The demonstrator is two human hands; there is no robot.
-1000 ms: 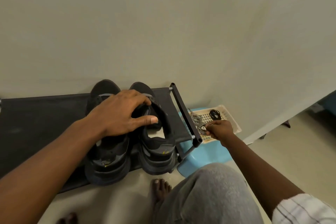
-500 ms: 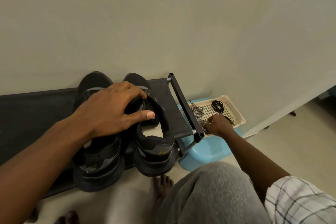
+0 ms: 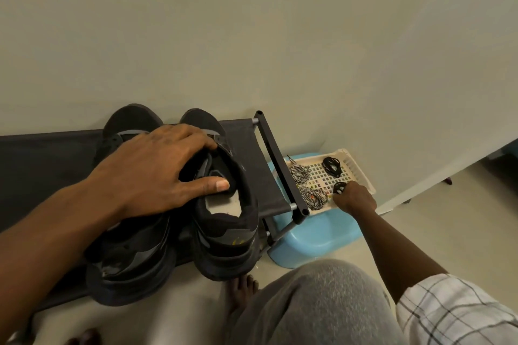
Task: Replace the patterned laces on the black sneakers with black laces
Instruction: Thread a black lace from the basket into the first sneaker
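Plain pale wall (image 3: 252, 36) behind, light floor (image 3: 462, 204) in front. Low rack (image 3: 252, 165) against the wall: black fabric shelf, black tube frame.

black sneakers (image 3: 227, 249): the pair sits side by side on the rack shelf, toes to the wall, heels toward the camera and hanging over the front edge. Matte black uppers, grey overlay bands on the sides, thick black soles. The one on the right has a small yellow mark at the heel, and a pale insole shows through its open collar.

left hand (image 3: 157, 173): on top of the pair, spanning both. Fingers are curled over the tongue area. The thumb is straight, with its tip on the inner collar of the sneaker on the right. It's gripping both shoes together.

Right of the rack is a cream mesh basket (image 3: 356, 168) on a light blue plastic stool (image 3: 316, 235). In the basket:
- patterned laces (image 3: 314, 197): two black-and-white coiled bundles at the rack end, one behind the other.
- far black lace bundle (image 3: 332, 166): small tight coil, lying free at the back.
- near black lace bundle (image 3: 339, 187): same kind of coil, at the fingertips of the right hand.

right hand (image 3: 356, 199): reaching into the basket, knuckles up, fingers curled down and pinching the near black lace bundle. Can't tell if the bundle is off the mesh.
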